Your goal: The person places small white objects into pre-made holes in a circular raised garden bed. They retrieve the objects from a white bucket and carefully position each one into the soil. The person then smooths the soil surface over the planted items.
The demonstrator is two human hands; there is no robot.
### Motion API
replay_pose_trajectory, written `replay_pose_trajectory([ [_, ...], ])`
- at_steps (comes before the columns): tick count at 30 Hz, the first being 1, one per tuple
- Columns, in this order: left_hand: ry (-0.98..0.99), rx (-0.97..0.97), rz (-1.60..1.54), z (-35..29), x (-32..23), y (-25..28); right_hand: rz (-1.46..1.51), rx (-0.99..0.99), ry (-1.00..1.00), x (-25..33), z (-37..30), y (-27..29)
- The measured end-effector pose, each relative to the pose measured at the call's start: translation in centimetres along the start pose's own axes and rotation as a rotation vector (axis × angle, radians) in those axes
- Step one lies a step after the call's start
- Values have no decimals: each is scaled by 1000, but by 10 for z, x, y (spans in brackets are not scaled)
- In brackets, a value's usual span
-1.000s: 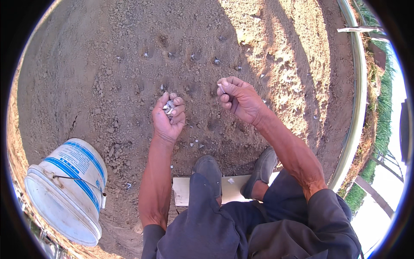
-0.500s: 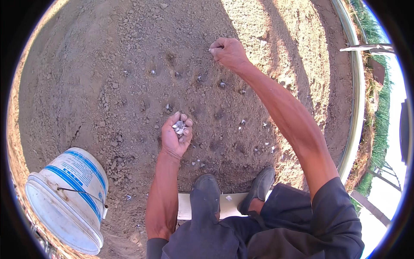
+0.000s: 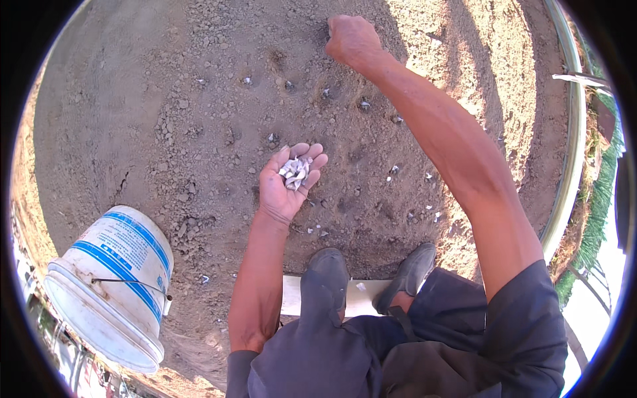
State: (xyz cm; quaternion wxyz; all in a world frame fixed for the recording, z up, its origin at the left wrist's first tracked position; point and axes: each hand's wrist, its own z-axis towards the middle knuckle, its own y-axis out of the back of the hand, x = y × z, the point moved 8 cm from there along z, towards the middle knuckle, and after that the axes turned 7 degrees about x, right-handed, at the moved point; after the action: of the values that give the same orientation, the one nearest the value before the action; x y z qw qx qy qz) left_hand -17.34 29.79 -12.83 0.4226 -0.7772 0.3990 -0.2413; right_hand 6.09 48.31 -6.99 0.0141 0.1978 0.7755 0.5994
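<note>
A small heap of whitish-purple garlic cloves (image 3: 295, 171) rests in my left hand (image 3: 273, 196), which is palm up with its fingers loosely cupped around them. Farther out, my right hand (image 3: 353, 41) is closed and turned down against the brown soil (image 3: 219, 179). Its fingertips are mostly hidden behind the knuckles, so whatever they pinch does not show. Between the two hands a row of single cloves (image 3: 365, 105) sits in small hollows in the soil. One more clove (image 3: 273, 138) lies just beyond my left fingers.
A white bucket (image 3: 123, 249) with blue bands and a lid leans at the lower left. My dark shoes (image 3: 409, 275) stand by a pale board (image 3: 292, 295). A light curved border (image 3: 569, 159) runs along the right, with green grass (image 3: 590, 242) beyond it.
My right hand has moved farther away and down against the soil. The fingers of my left hand have loosened, showing more cloves. The whole view has shifted slightly.
</note>
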Motion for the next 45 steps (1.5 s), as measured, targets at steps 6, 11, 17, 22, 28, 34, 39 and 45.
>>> replay_pose_trajectory([
  [6, -49, 24, -13, 0, -5, -3, 197, -317, 297, 10, -47, 5],
  [11, -87, -29, 51, 0, -4, 5, 557, 85, 585, 65, -175, -5],
  [17, -94, 100, 110, 5, -6, 8, 234, 110, 652, 102, -226, -40],
  [22, -63, 134, -25, 3, 0, -4, 85, 26, 725, 121, -236, -43],
  [28, -46, 52, 12, -2, 2, -5, -13, 88, 701, 122, -234, -43],
  [34, -62, 43, 0, 3, -3, 16, 261, 109, 650, 96, -228, -28],
  [39, -62, 59, -55, 4, -4, 14, 413, 148, 535, 75, -210, -20],
  [45, -42, -2, -34, -2, -4, 7, 1081, 253, -74, 29, -115, -11],
])
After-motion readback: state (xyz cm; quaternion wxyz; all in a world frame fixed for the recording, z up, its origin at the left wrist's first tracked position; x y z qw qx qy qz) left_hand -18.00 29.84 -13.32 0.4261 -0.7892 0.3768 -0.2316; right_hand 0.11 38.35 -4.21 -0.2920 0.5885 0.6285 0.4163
